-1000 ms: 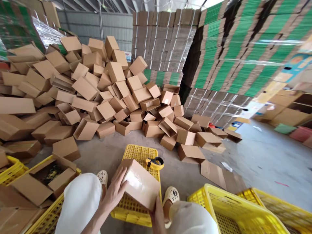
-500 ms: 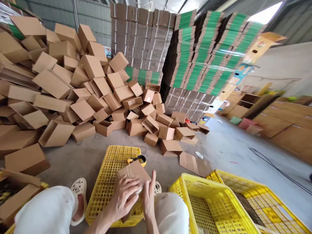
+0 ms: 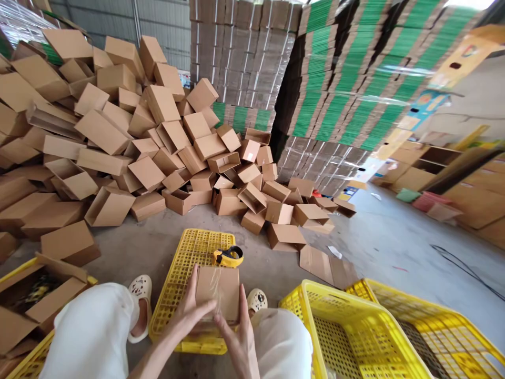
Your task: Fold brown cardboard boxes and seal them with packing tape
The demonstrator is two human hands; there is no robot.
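Observation:
Between my two hands sits a small cardboard box (image 3: 223, 281) with a strip of clear, wrinkled tape over its top. My left hand (image 3: 192, 308) grips its left side, thumb laid along the near edge. On the opposite side my right hand (image 3: 238, 329) presses with its fingers, its thumb at the near edge too. Under the box is an upturned yellow plastic crate (image 3: 179, 271), its perforated base serving as a surface. A yellow and black tape dispenser (image 3: 229, 256) lies on the crate just beyond the box.
Two yellow crates (image 3: 347, 316) stand at my right. An opened carton (image 3: 51, 295) in another crate is at my left. Ahead rises a large heap of cardboard boxes (image 3: 145, 173), with strapped stacks of flat cardboard (image 3: 315, 89) behind. A black cable (image 3: 465, 268) crosses the floor.
The hands have shifted from the top and near side of the box to its left and right sides. The box has turned squarer to me, and its taped top now shows.

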